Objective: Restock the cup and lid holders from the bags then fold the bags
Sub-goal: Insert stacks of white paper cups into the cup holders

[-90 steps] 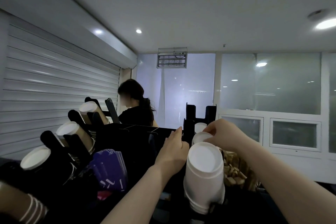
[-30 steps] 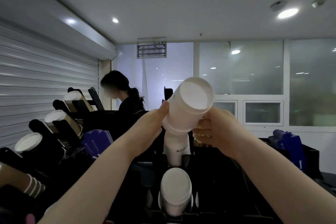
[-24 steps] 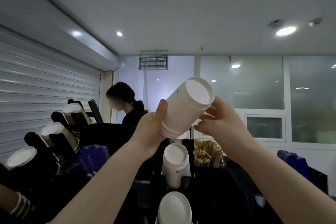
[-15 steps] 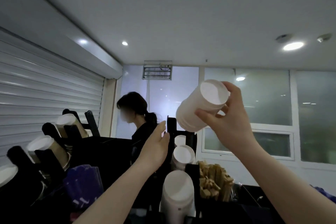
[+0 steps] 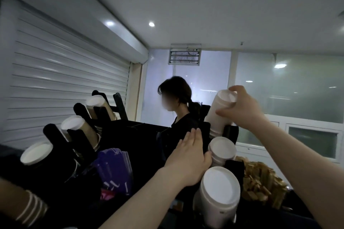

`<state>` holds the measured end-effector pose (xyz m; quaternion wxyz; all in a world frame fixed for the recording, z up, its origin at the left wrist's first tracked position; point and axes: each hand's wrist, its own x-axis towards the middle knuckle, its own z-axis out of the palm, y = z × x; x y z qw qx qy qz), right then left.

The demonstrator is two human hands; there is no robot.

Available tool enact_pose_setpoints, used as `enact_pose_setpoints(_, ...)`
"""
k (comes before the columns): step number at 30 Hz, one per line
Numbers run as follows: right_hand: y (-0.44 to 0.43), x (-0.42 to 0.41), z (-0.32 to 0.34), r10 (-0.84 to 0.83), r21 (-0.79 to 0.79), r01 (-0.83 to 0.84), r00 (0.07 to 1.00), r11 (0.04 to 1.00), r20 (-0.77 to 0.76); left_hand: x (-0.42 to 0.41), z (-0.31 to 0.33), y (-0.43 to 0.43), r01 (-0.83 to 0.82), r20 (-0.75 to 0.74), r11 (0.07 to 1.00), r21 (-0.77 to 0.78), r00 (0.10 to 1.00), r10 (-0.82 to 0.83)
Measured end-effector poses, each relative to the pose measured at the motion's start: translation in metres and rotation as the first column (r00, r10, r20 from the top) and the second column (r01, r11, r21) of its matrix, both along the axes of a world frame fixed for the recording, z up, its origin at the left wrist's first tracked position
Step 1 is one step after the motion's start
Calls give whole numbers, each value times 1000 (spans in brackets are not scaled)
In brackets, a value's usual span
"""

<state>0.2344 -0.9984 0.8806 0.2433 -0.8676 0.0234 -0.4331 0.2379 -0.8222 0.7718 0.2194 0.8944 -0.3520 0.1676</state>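
Your raised right hand (image 5: 242,110) curls its fingers round the white cup stack (image 5: 216,117); your left hand (image 5: 188,160) reaches flat, fingers straight, thumb beside the middle stack (image 5: 221,151).

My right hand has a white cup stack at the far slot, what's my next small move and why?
Probably push the cup stack down between the far black posts, then release: the right hand grips its top, and only its lower end sits between them.
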Motion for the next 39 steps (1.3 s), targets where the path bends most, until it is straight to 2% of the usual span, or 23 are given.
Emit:
enact_pose_setpoints(3, -1, 9, -9, -45, -92, 33, 990, 995, -135, -2, 1, 1, -6, -12, 1000, 13, 1000, 6)
enact_pose_setpoints(7, -4, 14, -13, -116, -257, 23, 928, 966, -354, -3, 1, 1, -5, -25, 1000, 1, 1000, 5)
enact_pose_setpoints(11, -2, 8, -21, -141, -332, 86, 979, 939, -147, -2, 0, 0, 0, -43, 1000, -13, 999, -1)
enact_pose_setpoints(14, -2, 5, -30, -228, -461, 84, 936, 884, -268, -1, -1, 0, 17, -47, 1000, -24, 999, -18)
enact_pose_setpoints(17, -1, -3, -30, -227, -460, 63, 924, 886, -309, 2, -2, 0, 27, -62, 999, -40, 998, -30)
enact_pose_setpoints(19, 4, -18, -31, -145, -368, 60, 967, 928, -210, 3, -1, 1, 49, -100, 995, -82, 993, -57)
enact_pose_setpoints(22, 13, -66, -46, 16, -107, -12, 999, 994, 36, -6, -13, 9, 143, -152, 927, -348, 967, -206)
enact_pose_setpoints(24, 14, -102, -67, 111, 101, -116, 993, 988, 50, -19, -33, 21, 173, 3, 817, -550, 979, -205)
enact_pose_setpoints(26, 14, -136, -94, 243, 298, -233, 970, 926, 4, -28, -57, 34, 189, 143, 705, -683, 982, -124)
enact_pose_setpoints(28, 19, -157, -126, 304, 371, -246, 947, 895, -107, -37, -71, 44, 151, 19, 675, -722, 980, -198)
enact_pose_setpoints(31, 24, -166, -168, 199, 209, -130, 914, 969, -353, -47, -83, 44, 59, -314, 707, -705, 868, -386)
enact_pose_setpoints(32, 27, -166, -178, 222, 267, -128, 906, 955, -361, -49, -84, 43, 20, -391, 715, -699, 827, -405)
enact_pose_setpoints(34, 31, -160, -188, 325, 540, -135, 905, 831, -275, -51, -79, 43, -50, -514, 700, -712, 717, -471)
enact_pose_setpoints(36, 32, -150, -190, 390, 763, -112, 900, 636, -193, -49, -70, 46, -109, -606, 700, -705, 605, -516)
enact_pose_setpoints(38, 31, -143, -186, 396, 850, -75, 904, 521, -162, -49, -63, 45, -137, -659, 726, -674, 556, -507)
enact_pose_setpoints(39, 30, -143, -184, 398, 863, -71, 904, 500, -157, -48, -62, 44, -139, -664, 731, -668, 555, -501)
